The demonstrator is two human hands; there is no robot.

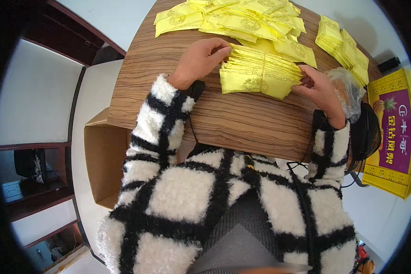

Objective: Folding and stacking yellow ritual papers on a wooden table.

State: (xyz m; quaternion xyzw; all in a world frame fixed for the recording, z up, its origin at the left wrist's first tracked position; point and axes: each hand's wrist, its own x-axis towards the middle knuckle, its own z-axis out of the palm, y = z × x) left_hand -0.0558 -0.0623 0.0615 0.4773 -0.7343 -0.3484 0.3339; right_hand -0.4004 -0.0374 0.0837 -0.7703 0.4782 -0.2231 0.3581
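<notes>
Head view: our left hand (200, 59) and right hand (322, 90) pinch opposite ends of the yellow packet bundle (251, 75) over the table (150, 73); it should handle light, pliable, slippery, best squeezed endwise, though some fingertips are hidden.

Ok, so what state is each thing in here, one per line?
Yellow bundle: banded around its middle.
Left hand: gripping the bundle's left end.
Right hand: gripping its right end.
Yellow packet pile: loosely heaped, overlapping.
Packets at far right: stacked, overlapping.
Clear plastic bag: crumpled, something brownish inside.
</notes>
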